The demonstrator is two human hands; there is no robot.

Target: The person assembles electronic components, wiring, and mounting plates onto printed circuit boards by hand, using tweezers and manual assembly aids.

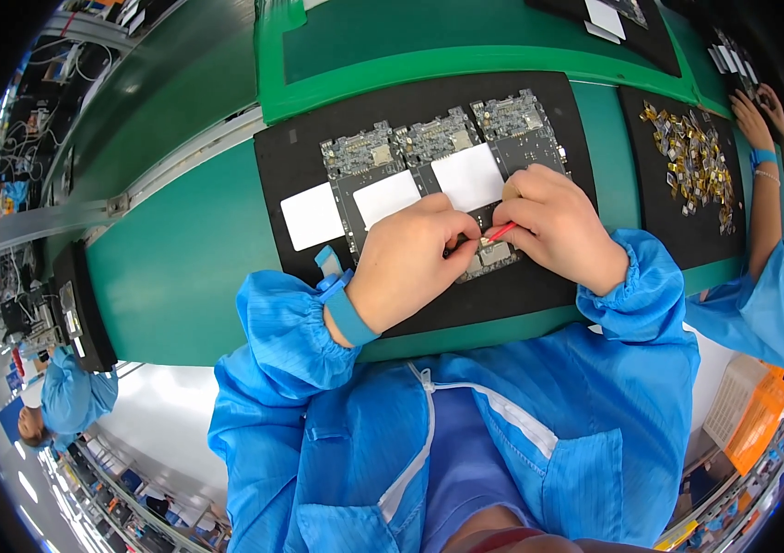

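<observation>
Dark printed circuit boards point(347, 205), joined side by side, lie on a black mat point(286, 157) in front of me. White rectangular pieces point(467, 177) cover parts of them. My right hand point(562, 226) is closed in a pinch around a thin red stick-like piece point(502, 230), whose tip points at a small pale part near the boards' near edge. Facing it from the left, my left hand point(415, 253) is closed, thumb and forefinger meeting close to that tip. What lies between those left fingers, if anything, is too small to name. A blue-green strap point(348, 318) circles my left wrist.
To the right, a second black mat point(636, 166) carries a pile of small yellow and silver parts point(694, 161). Beyond it a co-worker's hands point(756, 120) handle other boards. A green raised edge point(475, 69) runs behind my mat; an orange bin point(751, 415) stands lower right.
</observation>
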